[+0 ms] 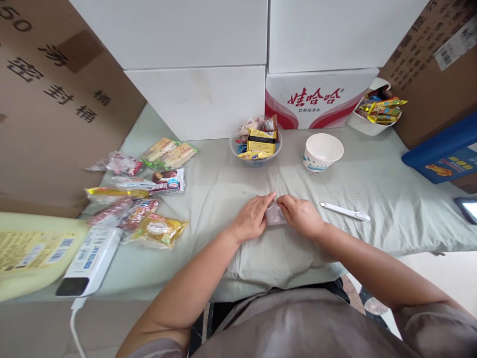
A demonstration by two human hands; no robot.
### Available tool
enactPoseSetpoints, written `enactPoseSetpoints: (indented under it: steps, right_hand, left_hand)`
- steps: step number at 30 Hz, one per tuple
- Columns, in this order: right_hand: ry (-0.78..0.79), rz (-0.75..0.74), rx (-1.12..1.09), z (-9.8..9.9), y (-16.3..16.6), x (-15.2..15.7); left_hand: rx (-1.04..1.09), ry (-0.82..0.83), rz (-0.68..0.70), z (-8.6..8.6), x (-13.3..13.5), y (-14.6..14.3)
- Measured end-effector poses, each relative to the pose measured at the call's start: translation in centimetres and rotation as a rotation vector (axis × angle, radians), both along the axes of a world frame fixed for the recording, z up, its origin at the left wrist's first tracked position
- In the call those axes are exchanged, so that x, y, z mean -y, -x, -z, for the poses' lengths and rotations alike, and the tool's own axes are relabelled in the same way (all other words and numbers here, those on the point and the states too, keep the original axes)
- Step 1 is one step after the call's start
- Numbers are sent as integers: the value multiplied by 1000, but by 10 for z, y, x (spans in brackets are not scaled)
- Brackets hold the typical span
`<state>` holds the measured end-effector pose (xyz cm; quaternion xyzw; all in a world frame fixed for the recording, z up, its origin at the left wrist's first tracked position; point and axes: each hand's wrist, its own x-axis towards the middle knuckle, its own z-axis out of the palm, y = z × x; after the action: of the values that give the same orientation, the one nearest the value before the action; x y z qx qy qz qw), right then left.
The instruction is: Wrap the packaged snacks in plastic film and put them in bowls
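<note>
My left hand [253, 218] and my right hand [300, 215] meet at the middle of the cloth-covered table [387, 199]. Both pinch a small clear plastic packet [275, 215] between them, fingers closed on its edges. Just beyond my hands stands a clear bowl [256, 143] filled with snack packets. To its right sits an empty white paper bowl [322, 151]. A white pen [345, 211] lies to the right of my right hand.
Several wrapped snacks [149, 199] lie scattered at the left. A white device with a cable [91, 261] and a yellow jug [30, 253] sit at the near left. White boxes [201, 99], a red-printed carton [316, 99] and cardboard boxes wall the back. A white bowl of snacks [376, 117] and blue box [443, 154] stand right.
</note>
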<state>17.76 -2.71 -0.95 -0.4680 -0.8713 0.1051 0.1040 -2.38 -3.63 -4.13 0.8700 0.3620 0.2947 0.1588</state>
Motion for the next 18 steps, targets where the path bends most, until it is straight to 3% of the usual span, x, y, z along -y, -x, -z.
enactPoseSetpoints:
  steps: [4,8,13,16,18]
  right_hand:
    - [30,94,177,8,15,-12]
    - [-26,106,176,19,19,-8]
    - [-184,154,51,25,5,-15]
    - [-289,248,-84,23,-9,-24]
    - [-317,161,-195,20,-13,-23]
  left_hand:
    - [66,20,-82,0,0,1]
    - [-10,74,-110,-6,0,-1]
    - [-166,80,-262,-10,0,-7]
    - [-167,95,-273,-10,0,-7]
    - [-169,107,-266,-10,0,-6]
